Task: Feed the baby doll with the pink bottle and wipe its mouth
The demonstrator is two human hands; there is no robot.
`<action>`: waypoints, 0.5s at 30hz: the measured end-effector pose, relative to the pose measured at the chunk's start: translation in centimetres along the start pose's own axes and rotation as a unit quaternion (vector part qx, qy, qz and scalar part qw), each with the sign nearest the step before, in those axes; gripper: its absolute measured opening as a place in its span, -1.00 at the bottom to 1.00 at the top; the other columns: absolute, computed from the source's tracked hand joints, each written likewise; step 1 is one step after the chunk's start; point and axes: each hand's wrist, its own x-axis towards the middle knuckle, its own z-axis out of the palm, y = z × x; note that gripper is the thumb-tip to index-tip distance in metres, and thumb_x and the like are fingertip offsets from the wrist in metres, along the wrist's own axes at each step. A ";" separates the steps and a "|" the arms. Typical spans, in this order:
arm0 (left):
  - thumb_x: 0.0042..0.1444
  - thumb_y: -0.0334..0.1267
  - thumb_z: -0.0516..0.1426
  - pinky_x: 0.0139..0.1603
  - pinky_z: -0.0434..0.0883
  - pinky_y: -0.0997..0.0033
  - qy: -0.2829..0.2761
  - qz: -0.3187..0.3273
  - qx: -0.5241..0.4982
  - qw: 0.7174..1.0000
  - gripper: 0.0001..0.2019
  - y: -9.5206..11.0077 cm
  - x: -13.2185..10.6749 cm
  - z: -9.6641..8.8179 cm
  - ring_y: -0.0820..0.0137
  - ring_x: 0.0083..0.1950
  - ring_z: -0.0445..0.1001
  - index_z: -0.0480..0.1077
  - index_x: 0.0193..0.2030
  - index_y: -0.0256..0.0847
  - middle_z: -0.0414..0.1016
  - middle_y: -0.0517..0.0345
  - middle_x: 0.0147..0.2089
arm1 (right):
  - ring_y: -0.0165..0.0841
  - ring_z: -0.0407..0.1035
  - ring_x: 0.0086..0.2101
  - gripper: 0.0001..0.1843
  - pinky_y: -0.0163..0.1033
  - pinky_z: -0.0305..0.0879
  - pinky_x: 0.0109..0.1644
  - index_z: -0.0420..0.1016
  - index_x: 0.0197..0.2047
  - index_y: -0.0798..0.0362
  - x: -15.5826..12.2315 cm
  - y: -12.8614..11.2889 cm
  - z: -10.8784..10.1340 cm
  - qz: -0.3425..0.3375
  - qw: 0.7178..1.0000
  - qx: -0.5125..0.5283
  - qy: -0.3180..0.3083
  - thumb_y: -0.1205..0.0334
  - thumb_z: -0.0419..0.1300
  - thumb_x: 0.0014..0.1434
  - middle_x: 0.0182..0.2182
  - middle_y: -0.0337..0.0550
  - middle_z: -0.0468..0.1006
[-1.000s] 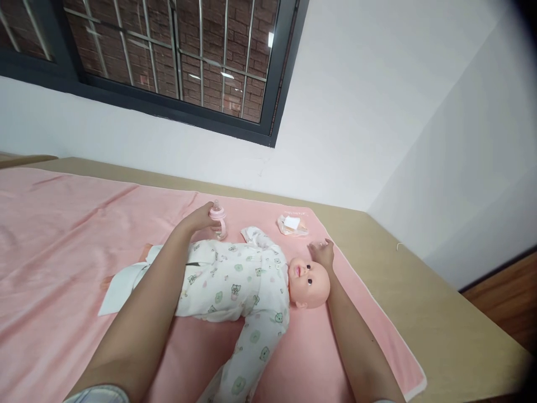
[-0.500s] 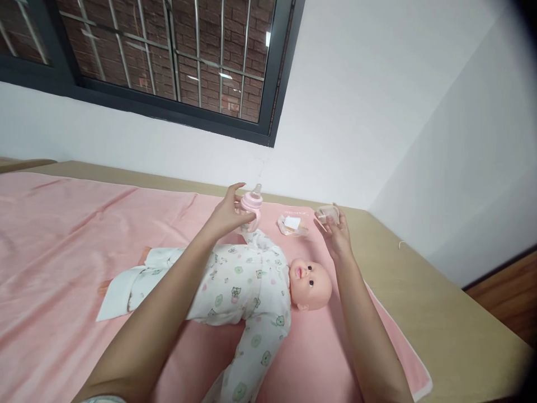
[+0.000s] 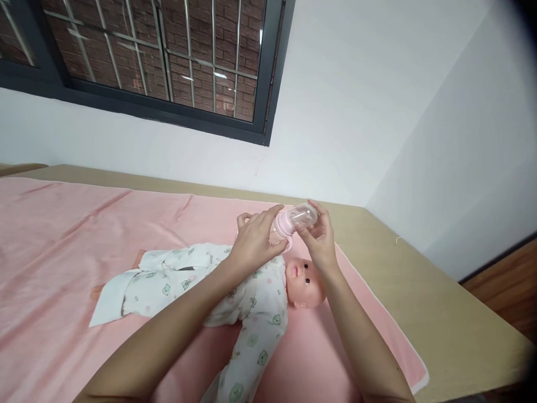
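Two hands above doll [image 3: 260, 296]: left hand [image 3: 254, 244] grip clasps pink bottle [image 3: 280, 226] steady; right hand [image 3: 319, 242] grip pinches clear cap [image 3: 305, 215] over its teat.

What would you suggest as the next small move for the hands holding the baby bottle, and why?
Probably press the clear cap squarely home onto the bottle. The left hand grips the bottle, held tilted above the doll, and the right hand pinches the cap over its top end. Whether it is fully seated cannot be told, so a gentle push seems the sensible step.
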 end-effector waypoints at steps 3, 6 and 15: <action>0.11 -0.17 0.15 0.14 0.02 0.13 0.009 0.008 0.010 1.000 -0.42 0.1 0.0 0.0 0.21 0.07 0.44 0.11 0.27 -0.14 0.50 0.05 0.04 | -0.26 0.33 0.08 -0.35 -0.10 0.39 0.12 0.25 0.17 -0.15 -0.5 0.0 0.7 0.022 0.999 0.009 -0.041 0.06 0.36 0.04 0.11 -0.09 0.33; 0.05 -0.23 0.19 0.12 0.03 0.14 0.005 0.013 0.019 1.000 -0.37 0.1 0.0 -0.2 0.22 0.05 0.45 0.11 0.27 -0.16 0.50 0.05 0.02 | -0.26 0.30 0.11 -0.17 -0.09 0.41 0.11 0.12 0.25 -0.25 -0.9 0.0 1.1 0.047 0.996 0.017 -0.072 0.07 0.41 -0.03 0.20 -0.12 0.23; 0.18 -0.08 0.17 0.15 0.06 0.04 -0.006 0.032 0.081 0.996 -0.41 0.5 -0.1 -1.5 0.14 0.03 0.45 0.15 0.29 -0.23 0.54 -0.03 0.01 | -0.28 0.34 0.04 -0.12 -0.16 0.46 0.00 0.12 0.25 -0.26 -0.9 0.5 1.5 0.040 0.999 0.007 -0.013 0.06 0.43 -0.10 0.15 -0.14 0.27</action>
